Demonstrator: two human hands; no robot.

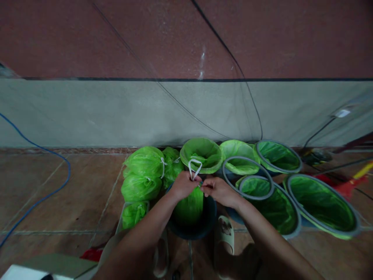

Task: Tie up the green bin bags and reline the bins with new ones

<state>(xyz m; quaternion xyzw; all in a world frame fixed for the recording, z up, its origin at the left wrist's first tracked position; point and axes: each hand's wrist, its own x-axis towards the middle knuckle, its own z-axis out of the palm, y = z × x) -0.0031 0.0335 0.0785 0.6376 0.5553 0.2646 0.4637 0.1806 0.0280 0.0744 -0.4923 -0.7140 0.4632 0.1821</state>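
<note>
A green mesh bag [190, 208] stands in a dark bucket [210, 221] between my feet, its top gathered to a narrow neck. My left hand [185, 185] is closed round that neck, and a white tie [195, 166] loops up above its fingers. Close beside it, my right hand [219, 189] is closed in a pinch at the neck. What sits between its fingertips is too small to make out. Just behind my hands, a light green mesh liner [201, 146] is spread open over a container.
Several tied green mesh bags [142, 188] are piled at left, above a small tray of green mesh [134, 214]. Several mesh-lined buckets [322, 204] stand at right, with a loose grey ring [247, 158] over some. A blue cable [68, 167] crosses the tiled floor.
</note>
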